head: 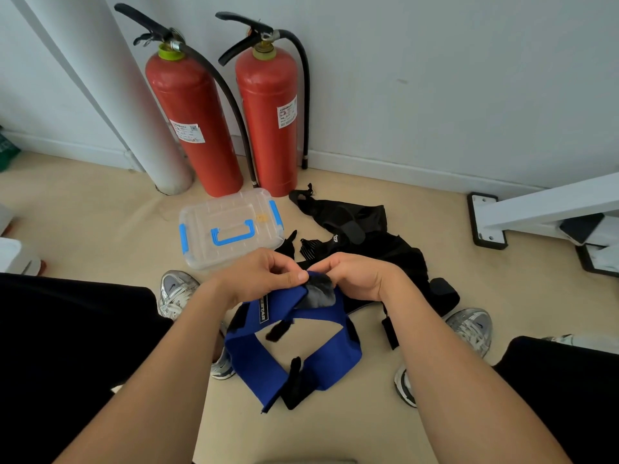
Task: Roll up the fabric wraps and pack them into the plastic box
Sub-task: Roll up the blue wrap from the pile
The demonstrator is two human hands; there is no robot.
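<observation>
floor right of black wraps (361, 242): open | box (231, 226) back: extinguishers (268, 118) just behind

Plastic box (231, 229): clear, with blue side latches and a blue handle on the lid; lid shut; sits flat on the floor (100, 209). Blue wrap (294, 360): unrolled, held up at its top end, hangs in a loose open loop; bears a black logo label and black fastener patches. Black wraps (368, 242): lie unrolled in a tangled heap just right of the plastic box.

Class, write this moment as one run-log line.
step: starting roll | left hand: pinches blue wrap end | right hand: pinches same end | plastic box: closed | black wraps: unrolled beside box
</observation>
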